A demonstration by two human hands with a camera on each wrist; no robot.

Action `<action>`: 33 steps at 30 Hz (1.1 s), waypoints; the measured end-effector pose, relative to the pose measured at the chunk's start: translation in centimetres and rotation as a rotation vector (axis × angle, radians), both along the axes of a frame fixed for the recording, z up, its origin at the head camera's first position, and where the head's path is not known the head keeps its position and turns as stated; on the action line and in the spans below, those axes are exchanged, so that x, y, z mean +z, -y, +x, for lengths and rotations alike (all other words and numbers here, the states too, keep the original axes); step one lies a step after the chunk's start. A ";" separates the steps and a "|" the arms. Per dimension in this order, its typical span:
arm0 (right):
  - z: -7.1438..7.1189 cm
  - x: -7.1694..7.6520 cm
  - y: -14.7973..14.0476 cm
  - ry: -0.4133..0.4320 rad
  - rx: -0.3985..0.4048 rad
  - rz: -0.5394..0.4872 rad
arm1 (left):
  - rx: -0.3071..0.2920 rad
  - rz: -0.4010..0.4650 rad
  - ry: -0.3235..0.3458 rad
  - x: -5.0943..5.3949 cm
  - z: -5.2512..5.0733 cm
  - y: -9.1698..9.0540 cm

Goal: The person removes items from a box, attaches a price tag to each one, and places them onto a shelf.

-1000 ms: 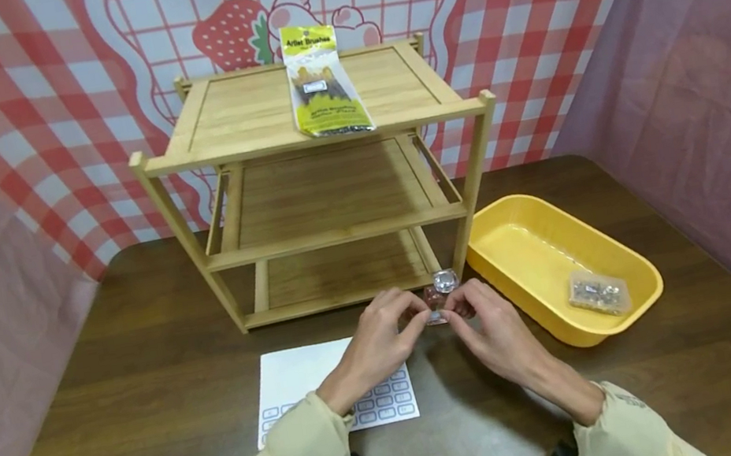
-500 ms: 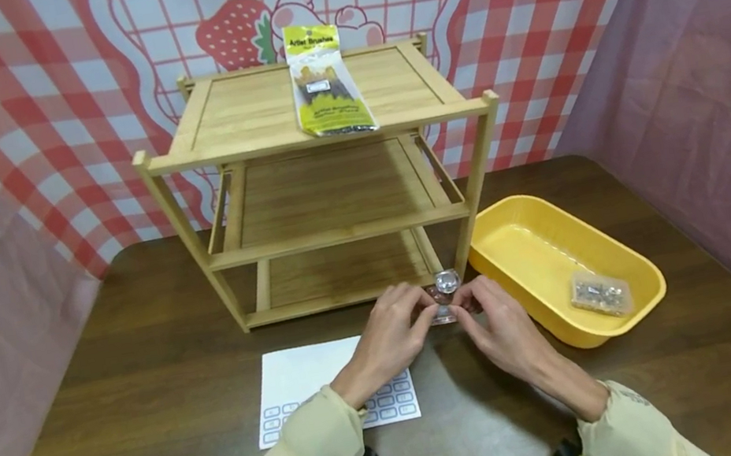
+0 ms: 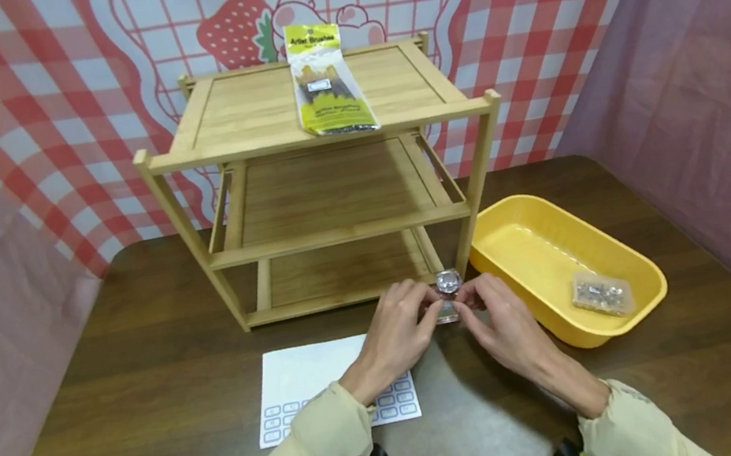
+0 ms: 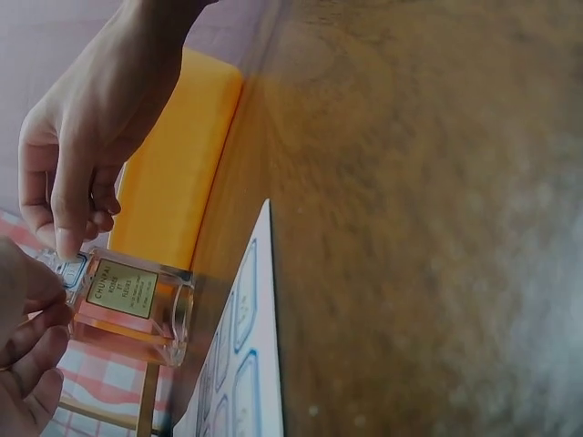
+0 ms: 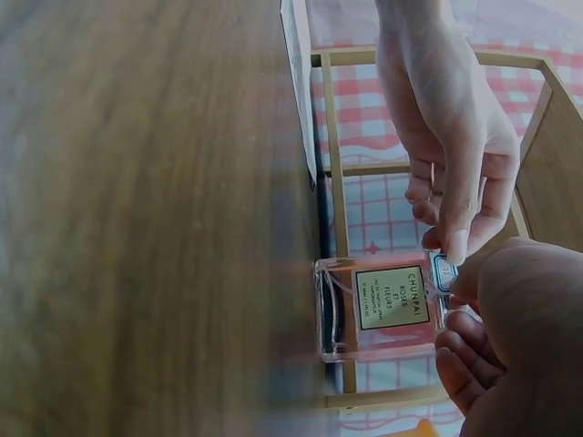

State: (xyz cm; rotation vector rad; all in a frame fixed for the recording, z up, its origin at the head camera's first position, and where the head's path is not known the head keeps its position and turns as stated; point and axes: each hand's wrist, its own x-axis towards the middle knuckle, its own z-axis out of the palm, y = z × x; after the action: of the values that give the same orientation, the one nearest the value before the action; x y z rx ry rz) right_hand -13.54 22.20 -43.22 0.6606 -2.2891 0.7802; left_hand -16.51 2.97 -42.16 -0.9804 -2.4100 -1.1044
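A clear, squarish perfume bottle [image 3: 448,318] with pink liquid stands upright on the table by the shelf's front right foot. Its cut-glass cap [image 3: 448,281] shows above the fingers. A large printed label [image 4: 122,289] covers its front. Higher up, near the neck, is a small blue-bordered sticker [image 5: 444,272]. My left hand [image 3: 394,332] pinches one end of this sticker against the bottle, thumb in front. From the other side my right hand [image 3: 506,327] pinches the opposite end with curled fingers. The fingertips partly hide the sticker and the bottle's neck.
A three-tier wooden shelf [image 3: 338,238] stands behind, with a packet of artist brushes [image 3: 332,98] on top. At right, a yellow tub [image 3: 517,236] holds a small clear box [image 3: 602,293]. A sheet of blue-bordered stickers [image 3: 311,364] lies under my left forearm.
Both hands have shifted slightly right, the left more than the right, so the fingertips are closer together at the bottle. The shelf, tub and sticker sheet stay put.
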 end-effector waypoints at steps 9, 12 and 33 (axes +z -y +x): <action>-0.2 -0.1 -0.2 -0.017 -0.001 -0.006 | 0.030 -0.038 -0.039 0.0 0.1 -0.4; -0.2 -0.1 -0.2 -0.015 -0.009 -0.006 | 0.039 -0.044 -0.045 0.0 0.2 -0.6; -0.5 -0.4 -0.1 0.007 -0.040 -0.019 | 0.106 -0.053 -0.104 -0.1 0.7 -1.2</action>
State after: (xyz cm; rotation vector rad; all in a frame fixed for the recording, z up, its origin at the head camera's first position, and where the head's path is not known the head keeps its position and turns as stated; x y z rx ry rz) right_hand -13.99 22.29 -43.57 0.6030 -2.2918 0.7856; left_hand -15.84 4.22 -42.22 -0.8922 -2.3882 -0.9347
